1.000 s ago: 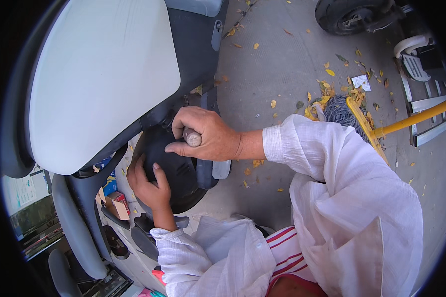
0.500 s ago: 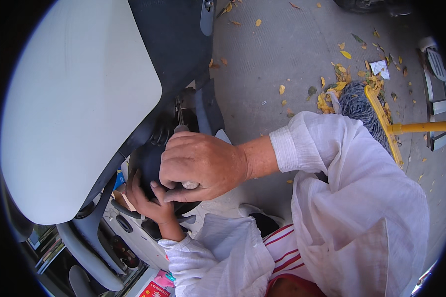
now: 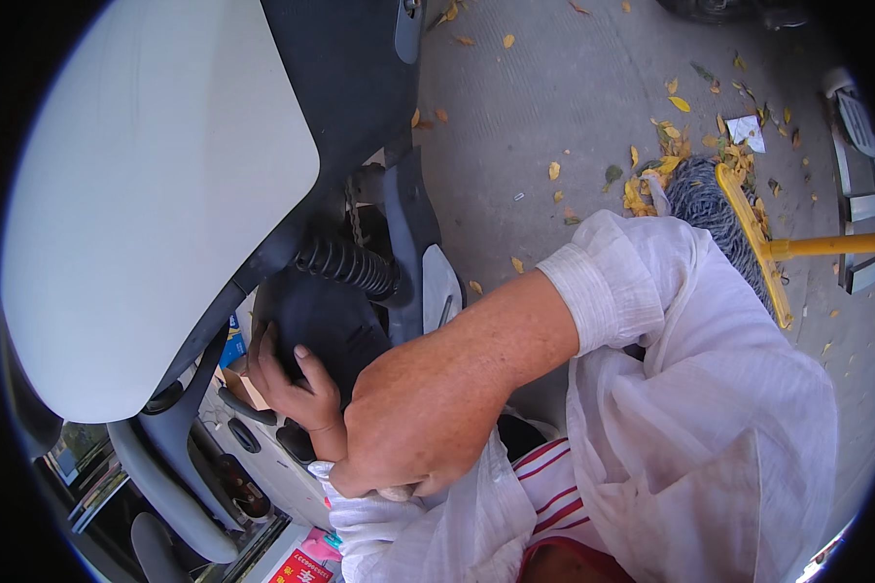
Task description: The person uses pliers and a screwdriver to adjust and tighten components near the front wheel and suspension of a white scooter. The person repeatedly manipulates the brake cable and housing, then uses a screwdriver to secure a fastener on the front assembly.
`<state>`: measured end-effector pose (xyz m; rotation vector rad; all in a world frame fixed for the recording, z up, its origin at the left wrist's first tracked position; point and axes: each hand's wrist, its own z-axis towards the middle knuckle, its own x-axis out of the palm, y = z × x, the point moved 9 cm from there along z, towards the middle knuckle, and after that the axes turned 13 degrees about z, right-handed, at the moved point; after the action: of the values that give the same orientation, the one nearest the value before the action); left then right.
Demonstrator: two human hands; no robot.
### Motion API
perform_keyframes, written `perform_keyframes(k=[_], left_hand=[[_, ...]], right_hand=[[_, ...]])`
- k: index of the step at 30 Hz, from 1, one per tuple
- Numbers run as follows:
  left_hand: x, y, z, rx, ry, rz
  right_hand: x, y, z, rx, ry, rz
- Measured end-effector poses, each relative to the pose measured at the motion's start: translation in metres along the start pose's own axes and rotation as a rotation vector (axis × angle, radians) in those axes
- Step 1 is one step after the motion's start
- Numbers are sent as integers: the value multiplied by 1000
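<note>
A scooter-like vehicle with a white body panel (image 3: 165,194) and dark trim fills the left side. My left hand (image 3: 299,394) lies open, fingers apart, against a smooth black curved part (image 3: 316,311) under the body, like a mudguard. My right hand (image 3: 428,413) is closed in a fist in front of my left wrist. A pale grey rounded handle end (image 3: 395,493) sticks out below the fist; the rest of that tool is mostly hidden, so its kind cannot be told. A black coil spring (image 3: 350,267) shows above the black part.
Right of the vehicle, a grey-stranded mop (image 3: 705,209) with a yellow head and pole lies on the concrete floor (image 3: 525,117) among yellow leaves. A metal frame (image 3: 870,209) stands at the far right. Boxes and a red printed card (image 3: 303,567) are at the lower left.
My right fist has come down toward me, away from the spring, with the handle still in it; the spring now shows. My left hand has stayed nearly in place.
</note>
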<state>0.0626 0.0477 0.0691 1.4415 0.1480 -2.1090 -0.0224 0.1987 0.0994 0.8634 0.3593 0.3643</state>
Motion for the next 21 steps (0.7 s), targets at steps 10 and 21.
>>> perform_keyframes(k=[10, 21], left_hand=[[-7, 0, 0, 14, -12, -6], [-8, 1, -2, 10, -9, -47]], right_hand=[[-65, -107, -155, 714, -957, -33], [-57, -179, -222, 1105, -993, 36]])
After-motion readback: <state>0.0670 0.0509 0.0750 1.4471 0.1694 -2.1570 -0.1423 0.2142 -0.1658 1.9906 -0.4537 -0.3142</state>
